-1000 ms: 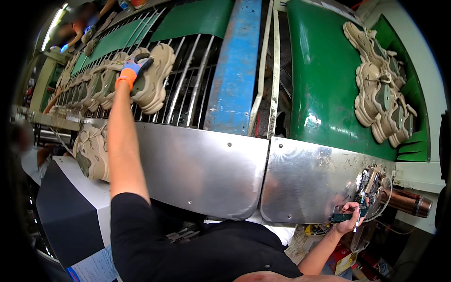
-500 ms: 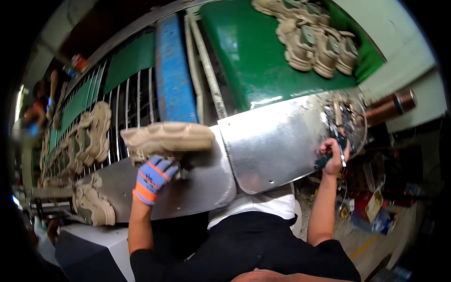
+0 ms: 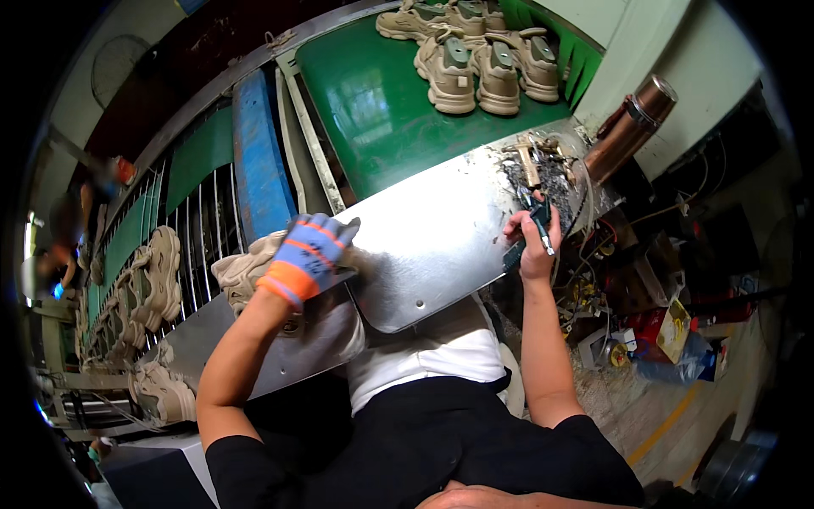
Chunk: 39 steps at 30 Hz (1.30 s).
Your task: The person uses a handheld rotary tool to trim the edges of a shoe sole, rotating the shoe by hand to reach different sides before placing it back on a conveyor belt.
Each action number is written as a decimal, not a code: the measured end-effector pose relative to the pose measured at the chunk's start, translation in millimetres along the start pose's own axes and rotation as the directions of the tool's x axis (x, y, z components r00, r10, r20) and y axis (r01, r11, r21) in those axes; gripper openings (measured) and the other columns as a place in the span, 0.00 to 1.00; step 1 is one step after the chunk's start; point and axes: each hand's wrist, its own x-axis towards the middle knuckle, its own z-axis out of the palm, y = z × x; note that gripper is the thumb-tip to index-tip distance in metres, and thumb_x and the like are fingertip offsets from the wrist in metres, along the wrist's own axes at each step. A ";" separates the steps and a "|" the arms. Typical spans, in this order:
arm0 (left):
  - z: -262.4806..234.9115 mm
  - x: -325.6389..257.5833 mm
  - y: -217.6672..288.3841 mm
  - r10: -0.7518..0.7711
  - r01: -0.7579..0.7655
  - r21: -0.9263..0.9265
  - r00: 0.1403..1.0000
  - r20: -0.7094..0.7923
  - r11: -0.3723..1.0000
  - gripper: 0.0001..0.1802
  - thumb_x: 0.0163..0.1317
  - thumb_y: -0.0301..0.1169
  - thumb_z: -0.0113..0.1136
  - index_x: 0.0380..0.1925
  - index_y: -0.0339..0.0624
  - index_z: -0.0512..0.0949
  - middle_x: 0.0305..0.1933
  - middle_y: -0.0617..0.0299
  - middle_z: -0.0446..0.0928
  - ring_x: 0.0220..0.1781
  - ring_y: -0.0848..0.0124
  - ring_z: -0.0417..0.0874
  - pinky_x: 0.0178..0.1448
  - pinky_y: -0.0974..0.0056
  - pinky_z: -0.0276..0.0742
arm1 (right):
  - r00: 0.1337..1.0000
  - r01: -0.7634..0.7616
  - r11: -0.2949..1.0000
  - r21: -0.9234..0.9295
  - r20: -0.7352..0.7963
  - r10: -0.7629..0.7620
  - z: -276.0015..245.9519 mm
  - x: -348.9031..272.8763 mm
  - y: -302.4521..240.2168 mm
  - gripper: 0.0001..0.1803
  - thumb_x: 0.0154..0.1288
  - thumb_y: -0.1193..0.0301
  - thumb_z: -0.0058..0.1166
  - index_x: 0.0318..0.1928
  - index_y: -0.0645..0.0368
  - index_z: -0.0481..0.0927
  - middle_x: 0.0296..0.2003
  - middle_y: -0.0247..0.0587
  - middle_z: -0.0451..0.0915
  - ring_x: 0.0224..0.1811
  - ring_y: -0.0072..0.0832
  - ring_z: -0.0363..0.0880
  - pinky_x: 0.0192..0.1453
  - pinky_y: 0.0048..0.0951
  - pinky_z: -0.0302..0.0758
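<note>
My left hand (image 3: pixel 309 257), in a blue-grey and orange knit glove, is closed over a beige sneaker (image 3: pixel 242 270) above the metal work plate. The glove hides much of the shoe. My bare right hand (image 3: pixel 536 242) is closed around a small dark-green hand tool (image 3: pixel 543 219) with a slim silver tip pointing down. It rests near the right end of the bright metal plate (image 3: pixel 432 237). Beside it, a patch of dark scraps (image 3: pixel 530 180) holds a tan-handled tool (image 3: pixel 527 161); the kind is unclear.
Several beige sneakers (image 3: pixel 447 81) stand on the green belt (image 3: pixel 365 119). More sneakers (image 3: pixel 159 276) line the rod rack at left. A copper-coloured flask (image 3: pixel 632 127) leans at the plate's right end. Loose cables (image 3: pixel 585 263) and boxes (image 3: pixel 670 331) clutter the floor at right.
The view has shifted, moving the belt and plates leftward. My left hand has turned over the sneaker, whose sole no longer faces up. My right hand still holds the tool.
</note>
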 end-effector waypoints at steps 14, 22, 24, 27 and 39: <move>-69.9 -93.6 -12.9 -0.567 -0.067 -0.678 0.491 -0.662 0.732 0.46 0.48 0.50 0.69 0.60 0.26 0.69 0.54 0.46 0.77 0.56 0.60 0.79 0.61 0.57 0.74 | 0.943 -0.269 0.960 0.075 -0.180 0.278 19.8 -33.8 -19.6 0.25 0.65 0.76 0.49 0.63 0.61 0.64 0.27 0.35 0.75 0.26 0.23 0.74 0.34 0.24 0.73; -90.6 -63.0 -14.6 -0.497 -0.142 -0.772 0.691 -0.525 0.619 0.52 0.37 0.51 0.78 0.59 0.26 0.71 0.51 0.47 0.78 0.52 0.60 0.80 0.59 0.58 0.74 | 0.770 -0.008 0.998 -0.068 0.636 0.050 112.9 -88.4 -77.9 0.28 0.62 0.70 0.54 0.60 0.72 0.67 0.23 0.43 0.77 0.24 0.26 0.77 0.32 0.26 0.75; -90.5 -62.5 -24.4 -0.459 -0.148 -0.765 0.723 -0.516 0.626 0.51 0.38 0.51 0.78 0.59 0.27 0.71 0.52 0.47 0.78 0.53 0.61 0.80 0.60 0.58 0.74 | 0.672 0.230 0.973 -0.001 0.724 -0.158 139.3 -72.5 -91.5 0.26 0.61 0.71 0.54 0.59 0.70 0.69 0.22 0.42 0.78 0.23 0.25 0.78 0.30 0.25 0.75; -88.3 -51.3 -31.9 -0.447 -0.212 -0.732 0.672 -0.591 0.647 0.45 0.36 0.39 0.81 0.57 0.32 0.75 0.47 0.53 0.80 0.47 0.66 0.82 0.54 0.62 0.76 | 0.510 0.520 0.843 0.138 0.742 -0.436 186.0 -44.0 -107.5 0.25 0.57 0.75 0.55 0.57 0.67 0.72 0.22 0.39 0.78 0.22 0.23 0.77 0.29 0.23 0.73; -56.0 -56.9 -80.6 -0.659 -0.172 -0.874 0.595 -0.460 0.455 0.37 0.49 0.35 0.67 0.60 0.32 0.71 0.58 0.52 0.76 0.58 0.66 0.78 0.64 0.62 0.71 | 0.698 -0.038 0.996 0.076 0.716 -0.028 189.6 -61.5 -17.6 0.25 0.60 0.75 0.51 0.59 0.67 0.70 0.22 0.35 0.75 0.22 0.18 0.71 0.28 0.21 0.69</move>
